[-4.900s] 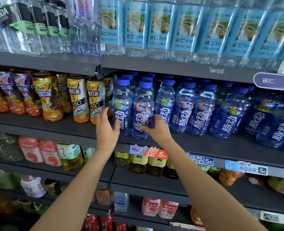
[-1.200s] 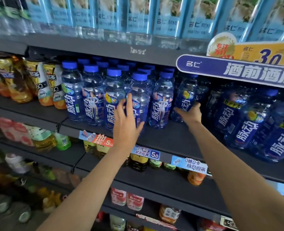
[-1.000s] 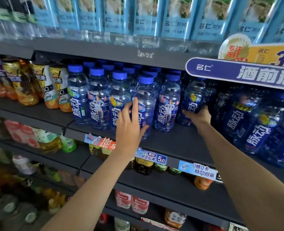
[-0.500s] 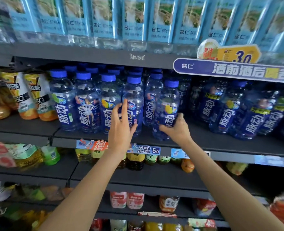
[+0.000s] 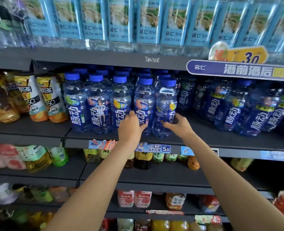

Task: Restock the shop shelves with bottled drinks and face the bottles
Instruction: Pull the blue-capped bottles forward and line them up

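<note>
Head camera looks at a dark shop shelf [image 5: 204, 139] where blue-capped drink bottles stand in a front row at the left half of the bay. Right hand [image 5: 179, 126] curls round the lower body of the rightmost front bottle [image 5: 165, 104], fingers across its front face and thumb behind toward the right; that bottle stands upright at the shelf's front edge, its label turned partly away so mostly clear plastic faces out. Left hand [image 5: 130, 125] is cupped against the neighbouring bottle [image 5: 143, 100], fingers bent over the lower label between it and the third bottle [image 5: 121, 100]; whether it truly grips or only presses is hard to judge from this angle. Further left stand two more front bottles [image 5: 86, 104] with their labels facing forward. To the right, well apart from the held bottle, more of the same drinks [image 5: 238, 110] sit deeper back in shadow. Iced tea bottles [image 5: 42, 100] with yellow and white labels fill the next bay on the left. Above, pale blue-labelled water bottles [image 5: 148, 24] line the upper shelf, beside a purple promo sign [image 5: 238, 70]. A price tag [image 5: 156, 148] reading 5.0 hangs on the shelf lip below the hands.
</note>
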Demonstrator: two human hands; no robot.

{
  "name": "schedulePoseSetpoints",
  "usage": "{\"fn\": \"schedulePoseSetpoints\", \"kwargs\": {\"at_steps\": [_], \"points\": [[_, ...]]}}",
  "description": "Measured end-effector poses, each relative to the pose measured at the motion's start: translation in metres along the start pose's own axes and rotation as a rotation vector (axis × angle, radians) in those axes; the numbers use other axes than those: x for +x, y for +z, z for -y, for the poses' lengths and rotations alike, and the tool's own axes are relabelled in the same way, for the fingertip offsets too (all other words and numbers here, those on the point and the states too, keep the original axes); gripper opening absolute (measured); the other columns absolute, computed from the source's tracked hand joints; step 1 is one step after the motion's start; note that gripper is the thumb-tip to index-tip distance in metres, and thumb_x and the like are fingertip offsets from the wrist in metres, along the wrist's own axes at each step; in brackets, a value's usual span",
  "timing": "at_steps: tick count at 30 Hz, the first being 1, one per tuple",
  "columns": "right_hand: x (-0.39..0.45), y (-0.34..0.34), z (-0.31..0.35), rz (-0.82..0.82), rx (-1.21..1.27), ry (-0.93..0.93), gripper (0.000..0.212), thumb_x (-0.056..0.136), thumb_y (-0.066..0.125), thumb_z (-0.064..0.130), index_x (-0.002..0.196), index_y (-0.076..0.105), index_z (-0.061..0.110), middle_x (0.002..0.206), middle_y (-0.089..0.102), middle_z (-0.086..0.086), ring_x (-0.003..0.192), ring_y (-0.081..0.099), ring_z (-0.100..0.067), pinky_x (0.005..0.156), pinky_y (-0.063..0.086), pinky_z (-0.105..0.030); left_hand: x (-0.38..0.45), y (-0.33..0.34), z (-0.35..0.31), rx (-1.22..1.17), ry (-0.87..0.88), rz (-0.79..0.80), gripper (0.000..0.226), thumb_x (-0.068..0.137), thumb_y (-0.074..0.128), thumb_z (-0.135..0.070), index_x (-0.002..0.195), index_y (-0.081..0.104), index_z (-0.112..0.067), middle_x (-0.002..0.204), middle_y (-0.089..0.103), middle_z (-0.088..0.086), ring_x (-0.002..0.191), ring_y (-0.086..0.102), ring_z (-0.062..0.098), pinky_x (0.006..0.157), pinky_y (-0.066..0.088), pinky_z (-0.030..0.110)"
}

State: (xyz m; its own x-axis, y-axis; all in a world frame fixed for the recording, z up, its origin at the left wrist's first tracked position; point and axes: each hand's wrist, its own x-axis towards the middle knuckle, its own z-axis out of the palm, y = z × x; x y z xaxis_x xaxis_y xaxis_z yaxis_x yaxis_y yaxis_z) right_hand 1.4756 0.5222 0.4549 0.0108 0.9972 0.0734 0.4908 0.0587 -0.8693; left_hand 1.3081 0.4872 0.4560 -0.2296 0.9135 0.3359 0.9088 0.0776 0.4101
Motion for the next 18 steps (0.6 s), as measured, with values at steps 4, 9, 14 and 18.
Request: {"fn": "schedulePoseSetpoints", "kwargs": {"at_steps": [4, 9, 14, 18], "points": [[-0.005, 0.006, -0.003, -0.004, -0.022, -0.043, 0.043, 0.078, 0.074, 0.023, 0.115, 0.054, 0.015, 0.102, 0.063, 0.001, 0.094, 0.059, -0.018, 0.081, 0.045, -0.030, 0.002, -0.003, -0.003, 0.041, -0.024, 0.013, 0.063, 0.082, 0.063, -0.048, 0.118, 0.041, -0.001, 0.101, 0.063, 0.013, 0.094, 0.063, 0.031, 0.061, 0.041, 0.032], [-0.004, 0.005, -0.004, -0.041, -0.103, -0.034, 0.067, 0.071, 0.080, 0.027, 0.126, 0.046, 0.010, 0.120, 0.060, -0.003, 0.106, 0.056, -0.018, 0.083, 0.040, -0.023, 0.004, 0.001, -0.002, 0.087, -0.039, 0.029, 0.068, 0.082, 0.058, -0.056, 0.121, 0.041, -0.003, 0.092, 0.065, 0.010, 0.087, 0.065, 0.029, 0.058, 0.042, 0.033], [-0.003, 0.004, -0.006, -0.031, -0.120, -0.037, 0.057, 0.070, 0.081, 0.027, 0.114, 0.050, 0.007, 0.115, 0.062, -0.004, 0.107, 0.058, -0.021, 0.087, 0.045, -0.030, 0.001, 0.013, 0.002, -0.014, -0.050, 0.003, 0.057, 0.084, 0.055, -0.055, 0.109, 0.046, -0.005, 0.094, 0.065, 0.011, 0.087, 0.065, 0.030, 0.060, 0.044, 0.034], [-0.005, 0.007, -0.009, -0.037, -0.092, -0.044, 0.050, 0.073, 0.078, 0.028, 0.112, 0.054, 0.008, 0.111, 0.065, -0.004, 0.103, 0.060, -0.021, 0.088, 0.048, -0.034, -0.002, 0.019, 0.015, -0.144, 0.034, -0.012, 0.039, 0.087, 0.058, -0.043, 0.099, 0.044, -0.009, 0.080, 0.067, 0.007, 0.074, 0.066, 0.024, 0.062, 0.051, 0.035]]}}
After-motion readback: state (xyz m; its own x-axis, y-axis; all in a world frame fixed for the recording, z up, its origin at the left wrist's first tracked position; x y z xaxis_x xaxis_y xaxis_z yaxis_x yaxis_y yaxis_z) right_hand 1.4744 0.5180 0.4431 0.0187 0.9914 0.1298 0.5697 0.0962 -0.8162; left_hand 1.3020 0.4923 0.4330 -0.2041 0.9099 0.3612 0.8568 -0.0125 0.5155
